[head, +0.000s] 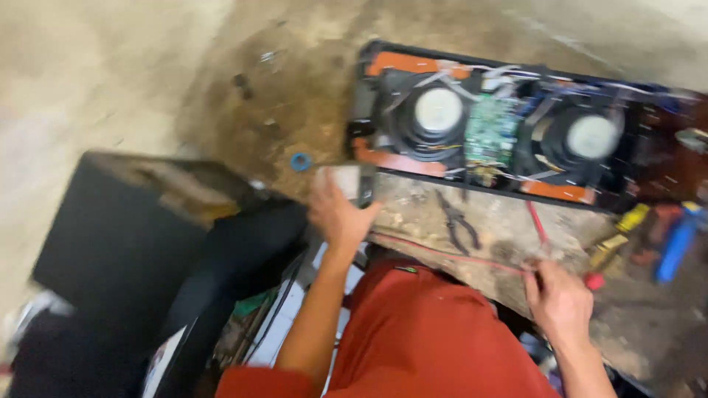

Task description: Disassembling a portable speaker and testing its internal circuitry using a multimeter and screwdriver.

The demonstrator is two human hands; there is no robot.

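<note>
Pinching a thin red wire (457,258) at five o'clock, the right hand (560,302) is closed on it — limp, light, best held near its end; the left hand (335,214) clasps a small pale block (345,180) — rigid-looking — at centre.

Red wire (472,259); green board (490,131) — black pliers (456,220).

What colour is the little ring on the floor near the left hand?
Blue. The little ring lies just beside the left hand, seen in the head view.
</note>
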